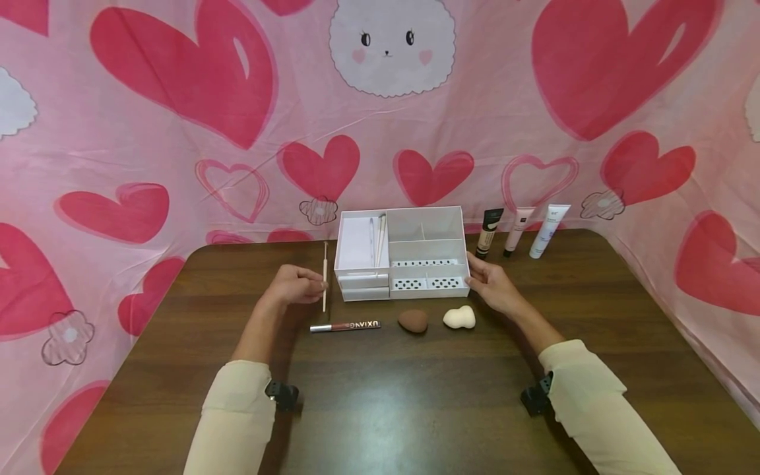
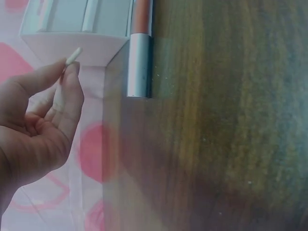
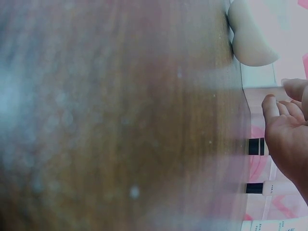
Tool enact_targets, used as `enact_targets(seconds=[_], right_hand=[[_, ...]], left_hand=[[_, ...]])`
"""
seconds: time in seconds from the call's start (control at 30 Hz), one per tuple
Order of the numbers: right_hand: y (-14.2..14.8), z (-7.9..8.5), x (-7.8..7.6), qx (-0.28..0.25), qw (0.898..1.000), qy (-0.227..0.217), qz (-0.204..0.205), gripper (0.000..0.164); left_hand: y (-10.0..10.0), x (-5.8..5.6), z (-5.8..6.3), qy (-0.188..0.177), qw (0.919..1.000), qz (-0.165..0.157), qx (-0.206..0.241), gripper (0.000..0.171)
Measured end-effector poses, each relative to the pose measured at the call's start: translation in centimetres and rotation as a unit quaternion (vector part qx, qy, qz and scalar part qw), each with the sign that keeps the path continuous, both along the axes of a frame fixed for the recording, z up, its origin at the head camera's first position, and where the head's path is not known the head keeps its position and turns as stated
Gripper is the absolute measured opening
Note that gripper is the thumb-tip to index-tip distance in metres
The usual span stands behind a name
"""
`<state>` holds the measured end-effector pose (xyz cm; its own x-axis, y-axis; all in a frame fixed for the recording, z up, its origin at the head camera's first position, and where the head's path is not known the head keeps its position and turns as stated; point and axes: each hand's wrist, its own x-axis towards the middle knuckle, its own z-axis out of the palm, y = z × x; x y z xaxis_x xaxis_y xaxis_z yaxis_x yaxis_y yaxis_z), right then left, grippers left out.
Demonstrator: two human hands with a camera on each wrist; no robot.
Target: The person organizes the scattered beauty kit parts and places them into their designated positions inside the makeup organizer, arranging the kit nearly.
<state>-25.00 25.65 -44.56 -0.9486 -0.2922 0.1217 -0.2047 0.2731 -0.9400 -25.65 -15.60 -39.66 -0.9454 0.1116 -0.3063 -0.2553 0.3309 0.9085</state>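
My left hand (image 1: 295, 285) pinches a thin, cream-handled makeup brush (image 1: 324, 302) upright between thumb and fingertips, just left of the white organizer (image 1: 361, 274). In the left wrist view the pale end of the brush pokes out past the fingertips. At the organizer's right side is my right hand (image 1: 494, 285), its fingers extended along the wall and its thumb by the front corner. Slim brushes (image 1: 380, 243) and a clear-looking stick (image 1: 371, 241) lie in the organizer's left top tray. The right compartments have dotted strips low down.
In front of the organizer lie a lip gloss tube (image 1: 347, 326), a brown makeup sponge (image 1: 413, 321) and a cream makeup sponge (image 1: 460, 317). A black-capped foundation tube (image 1: 489, 232), a pink tube (image 1: 518, 231) and a white tube (image 1: 549, 231) stand at the back right, before a heart-patterned cloth (image 1: 380, 119).
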Motion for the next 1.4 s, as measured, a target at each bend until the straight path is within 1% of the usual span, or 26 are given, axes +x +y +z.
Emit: enact_targets(seconds=[0.2, 0.37, 0.6, 0.83, 1.0, 1.2, 1.3, 1.4], right_hand=[[0.0, -0.1, -0.1, 0.001, 1.0, 0.0, -0.001, 0.061], [0.0, -0.1, 0.0, 0.003, 1.0, 0.001, -0.003, 0.061], [0.0, -0.1, -0.1, 0.0, 1.0, 0.003, -0.001, 0.062], [0.0, -0.1, -0.1, 0.002, 1.0, 0.002, -0.001, 0.062], [0.0, -0.1, -0.1, -0.003, 1.0, 0.004, 0.0, 0.062], [0.0, 0.0, -0.1, -0.002, 1.0, 0.003, 0.0, 0.063], [0.0, -0.1, -0.1, -0.002, 1.0, 0.002, -0.002, 0.063], [-0.1, -0.2, -0.1, -0.001, 1.0, 0.0, -0.002, 0.062]], left_hand=[[0.2, -0.1, 0.9, -0.018, 0.9994, 0.015, 0.027, 0.032], [0.4, -0.3, 1.4, -0.021, 0.9987, 0.013, 0.044, 0.03], [0.6, -0.3, 2.0, 0.003, 0.999, -0.002, 0.046, 0.038], [0.6, -0.5, 3.1, 0.015, 0.9963, 0.01, 0.084, 0.041], [0.8, -0.8, 3.8, 0.033, 0.9961, 0.003, 0.082, 0.04], [1.4, -1.1, 4.5, 0.036, 0.9962, -0.008, 0.079, 0.043], [1.7, -1.3, 4.8, 0.037, 0.9963, -0.006, 0.077, 0.042], [2.0, -1.4, 5.1, 0.04, 0.9957, 0.005, 0.084, 0.038]])
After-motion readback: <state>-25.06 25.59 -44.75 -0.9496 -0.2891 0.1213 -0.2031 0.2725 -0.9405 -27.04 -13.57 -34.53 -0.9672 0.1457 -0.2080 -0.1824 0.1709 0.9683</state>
